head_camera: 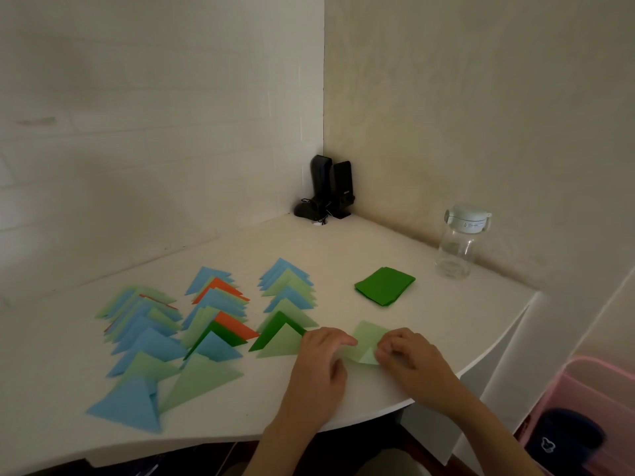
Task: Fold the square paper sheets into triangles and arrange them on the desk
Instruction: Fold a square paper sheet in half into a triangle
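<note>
Most of the work looked done. Three rows of folded triangles in blue, light green, dark green and orange lay overlapping on the left half of the white desk, each row running from the far side toward the near edge. The right-hand row ended in a light green triangle over a dark green one, just beside the left hand.

One light green sheet was in the middle of being folded near the front edge of the desk. The left hand lay flat-fingered on its left corner, pressing it down with fingers loosely curled rather than clamped. The right hand had its fingertips bent onto the sheet's near right corner, where a pale underside showed as a small turned-up flap; whether it pinched that corner or only pushed it I could not tell. The fold seemed only begun, since much of the sheet was lying open as a square.

What was left: a small stack of dark green square sheets sat unfolded farther back on the right, well apart from the rows and near a clear bottle. How many sheets it held could not be judged, so the task appeared well past halfway but not close to finished
</note>
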Available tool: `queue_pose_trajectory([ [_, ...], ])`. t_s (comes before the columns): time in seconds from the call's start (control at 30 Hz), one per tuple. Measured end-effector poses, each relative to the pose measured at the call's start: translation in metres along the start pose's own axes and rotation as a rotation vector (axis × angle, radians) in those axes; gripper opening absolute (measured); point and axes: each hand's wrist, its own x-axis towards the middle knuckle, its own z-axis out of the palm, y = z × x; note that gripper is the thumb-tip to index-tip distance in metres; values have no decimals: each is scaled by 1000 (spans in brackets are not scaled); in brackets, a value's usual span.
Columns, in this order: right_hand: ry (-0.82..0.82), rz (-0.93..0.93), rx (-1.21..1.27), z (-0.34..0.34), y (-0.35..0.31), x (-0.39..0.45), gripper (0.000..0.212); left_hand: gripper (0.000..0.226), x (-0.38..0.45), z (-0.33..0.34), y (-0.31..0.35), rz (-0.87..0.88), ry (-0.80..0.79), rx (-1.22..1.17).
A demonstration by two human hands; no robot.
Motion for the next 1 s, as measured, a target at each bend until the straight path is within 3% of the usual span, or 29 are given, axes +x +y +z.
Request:
queue_pose_trajectory([
  [0.1,19,-22,94,0,3,-3,40,23,-2,3,0,-17,-16,28],
  [0.27,252,-156,-4,11,0,-16,18,4,-2,5,1,-2,-9,96],
  [0.43,260,-241,-71,13,1,-24,26,13,-1,5,0,-5,20,151],
  [0.63,318,-61,-8,14,-4,-13,25,11,-2,5,2,-56,39,118],
  [0.8,195,120,-39,10,-16,-3,20,19,0,6,5,-87,60,103],
  [1.0,219,166,-152,12,-25,-4,26,23,6,12,7,-90,52,175],
])
